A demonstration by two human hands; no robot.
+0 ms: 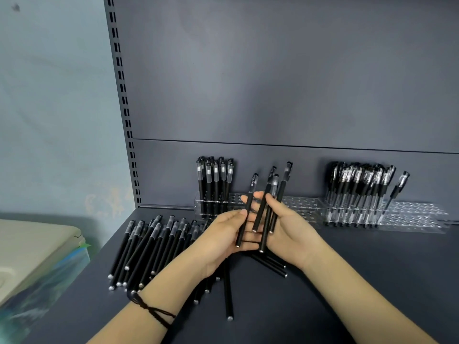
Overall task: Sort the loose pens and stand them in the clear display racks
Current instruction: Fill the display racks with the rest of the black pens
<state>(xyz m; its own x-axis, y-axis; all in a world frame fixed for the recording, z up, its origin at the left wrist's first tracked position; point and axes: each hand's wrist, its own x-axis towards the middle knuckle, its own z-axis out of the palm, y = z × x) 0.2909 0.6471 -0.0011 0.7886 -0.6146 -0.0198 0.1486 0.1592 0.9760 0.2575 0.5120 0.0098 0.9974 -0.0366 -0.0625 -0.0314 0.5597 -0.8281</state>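
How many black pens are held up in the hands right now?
4. One slim black matte pen is pinched by the left hand. Three more black pens fan upward from the right hand. Another may be hidden behind them.

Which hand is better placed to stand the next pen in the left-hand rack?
Probably left. The left hand pinches a single pen and is nearer the black pens standing in the clear rack. The right hand grips a bundle of pens.

Beige-lidded bin (37, 245) beside grey shelf (372, 281)
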